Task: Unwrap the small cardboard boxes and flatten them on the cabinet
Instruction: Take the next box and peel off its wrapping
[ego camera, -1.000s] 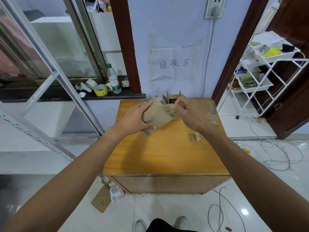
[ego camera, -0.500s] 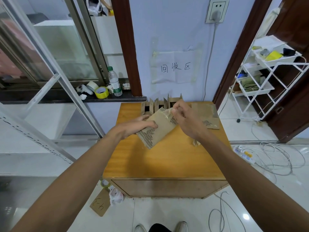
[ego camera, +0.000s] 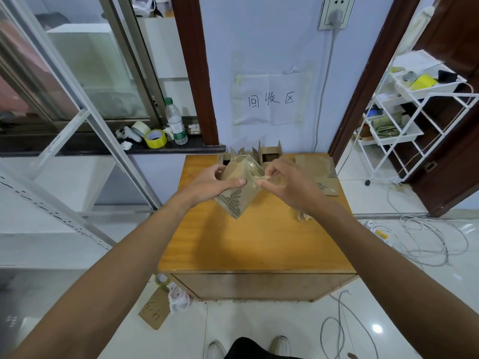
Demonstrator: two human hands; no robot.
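A: Where is the small cardboard box point(ego camera: 241, 189) sitting?
B: It is being held tilted above the rear half of the cabinet point(ego camera: 254, 244), clear of its top. The left hand point(ego camera: 207, 183) is gripping it, thumb lying across the near face, fingers point(ego camera: 219, 171) curling round the far side.
A: And the right hand point(ego camera: 287, 186)?
B: It is pinching a strip of clear tape point(ego camera: 260, 179) at the box's right edge.
A: Anything lying on the cabinet?
B: Three entries: opened boxes point(ego camera: 269, 154) are standing at its back edge, flattened cardboard point(ego camera: 320, 168) is lying at its right rear corner, and a crumpled tape wad point(ego camera: 302, 216) is lying near its right edge.
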